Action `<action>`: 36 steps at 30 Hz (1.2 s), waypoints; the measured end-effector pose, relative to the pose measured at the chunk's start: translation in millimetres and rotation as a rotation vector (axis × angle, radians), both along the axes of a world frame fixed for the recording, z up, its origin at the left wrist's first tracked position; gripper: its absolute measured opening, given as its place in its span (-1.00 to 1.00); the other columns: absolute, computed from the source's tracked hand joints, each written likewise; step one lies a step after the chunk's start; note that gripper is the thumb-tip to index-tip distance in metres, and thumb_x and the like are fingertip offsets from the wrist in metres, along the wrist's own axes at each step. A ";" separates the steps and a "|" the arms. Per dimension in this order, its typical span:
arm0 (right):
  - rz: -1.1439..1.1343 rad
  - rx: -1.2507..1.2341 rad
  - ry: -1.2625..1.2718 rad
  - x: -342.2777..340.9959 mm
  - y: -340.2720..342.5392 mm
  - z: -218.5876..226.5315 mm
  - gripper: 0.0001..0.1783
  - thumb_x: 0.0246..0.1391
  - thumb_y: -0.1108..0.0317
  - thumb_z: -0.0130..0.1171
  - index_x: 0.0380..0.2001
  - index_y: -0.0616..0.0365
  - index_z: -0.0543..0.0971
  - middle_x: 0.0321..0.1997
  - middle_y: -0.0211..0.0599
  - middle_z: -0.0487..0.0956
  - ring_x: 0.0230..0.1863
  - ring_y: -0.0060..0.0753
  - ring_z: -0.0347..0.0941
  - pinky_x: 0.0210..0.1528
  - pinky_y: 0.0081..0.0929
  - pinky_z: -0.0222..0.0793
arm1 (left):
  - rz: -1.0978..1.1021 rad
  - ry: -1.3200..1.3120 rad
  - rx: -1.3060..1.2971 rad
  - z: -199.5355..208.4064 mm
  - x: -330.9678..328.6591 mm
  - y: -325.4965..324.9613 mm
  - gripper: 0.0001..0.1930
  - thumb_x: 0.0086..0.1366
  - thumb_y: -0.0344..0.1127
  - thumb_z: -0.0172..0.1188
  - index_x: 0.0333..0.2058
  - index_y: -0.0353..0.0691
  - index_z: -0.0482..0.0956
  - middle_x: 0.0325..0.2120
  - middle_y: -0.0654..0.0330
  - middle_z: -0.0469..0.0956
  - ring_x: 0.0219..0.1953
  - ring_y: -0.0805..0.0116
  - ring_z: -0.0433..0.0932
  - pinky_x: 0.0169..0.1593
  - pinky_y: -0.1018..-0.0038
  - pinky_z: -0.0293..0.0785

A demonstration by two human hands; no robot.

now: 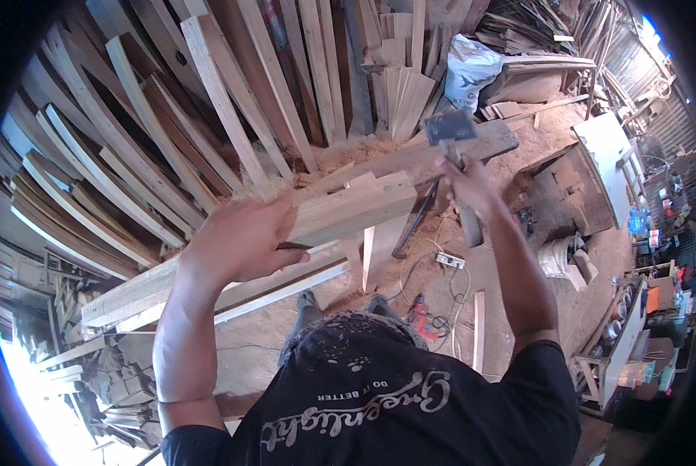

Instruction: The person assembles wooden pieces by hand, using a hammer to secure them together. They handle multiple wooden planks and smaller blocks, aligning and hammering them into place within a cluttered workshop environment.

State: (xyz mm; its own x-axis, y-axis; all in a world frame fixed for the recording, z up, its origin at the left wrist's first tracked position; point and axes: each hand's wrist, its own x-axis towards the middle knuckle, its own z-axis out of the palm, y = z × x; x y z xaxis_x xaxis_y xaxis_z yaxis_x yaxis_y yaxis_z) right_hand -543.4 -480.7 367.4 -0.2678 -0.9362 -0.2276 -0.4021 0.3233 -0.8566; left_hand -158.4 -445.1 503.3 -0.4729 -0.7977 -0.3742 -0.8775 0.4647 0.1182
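My right hand [471, 186] is closed around the wooden handle of a mallet [450, 127]. Its dark, blocky head is raised and slightly blurred, over the far end of a thick beam [488, 144]. On the left, my left hand [235, 241] grips the near end of a wooden board [352, 211], with the thumb along its near side and the other fingers partly hidden. This board lies across the long timber at a workbench height. Beneath it a pale, narrow wood piece [369, 252] points down toward my feet.
Many planks [231, 101] lean along the far left side. A white sack [472, 71] stands at the back. On the dusty floor lie a power strip [450, 261] with cords, a red power tool [420, 320] and a bucket [554, 258] holding wood offcuts. A wooden box [569, 186] stands at right.
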 end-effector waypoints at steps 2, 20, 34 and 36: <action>-0.044 0.065 -0.109 -17.3 -18.6 -68.5 -0.50 0.29 0.01 0.33 -0.10 0.30 0.50 -0.48 -0.30 0.55 -0.61 -0.47 0.52 -0.55 -0.40 0.48 | 0.033 -0.028 0.030 10.7 10.0 -1.1 -0.40 0.21 0.19 0.40 -0.15 -0.24 0.45 -0.39 -0.06 0.61 -0.19 -0.19 0.61 -0.06 -0.04 0.49; -0.043 -0.353 0.824 -10.8 -66.8 -183.4 -0.33 0.32 -0.14 0.18 0.26 0.16 0.49 0.14 0.28 0.60 0.21 0.23 0.53 0.30 0.05 0.40 | 0.318 -0.014 -0.067 -11.7 83.7 -55.0 -0.26 -0.04 0.30 0.59 -0.25 -0.28 0.55 -0.41 0.00 0.61 -0.30 0.05 0.60 -0.14 0.16 0.48; 0.207 -0.796 -0.118 224.5 -26.5 -52.5 0.05 -0.27 -0.09 0.70 0.14 0.35 0.41 -0.01 0.19 0.66 0.00 0.13 0.68 0.09 -0.13 0.60 | 0.447 0.013 -0.341 -15.7 58.0 -38.3 -0.18 -0.12 0.33 0.61 -0.14 -0.29 0.63 -0.42 -0.05 0.68 -0.32 0.01 0.69 -0.18 0.15 0.55; 0.213 -0.795 -0.117 222.2 -29.8 -56.0 0.01 -0.26 -0.03 0.69 0.15 0.33 0.41 -0.03 0.18 0.67 0.00 0.14 0.68 0.09 -0.11 0.60 | 0.454 0.031 -0.425 -23.2 57.7 -32.3 -0.20 -0.08 0.36 0.57 -0.15 -0.28 0.63 -0.44 -0.05 0.67 -0.34 0.02 0.69 -0.20 0.14 0.55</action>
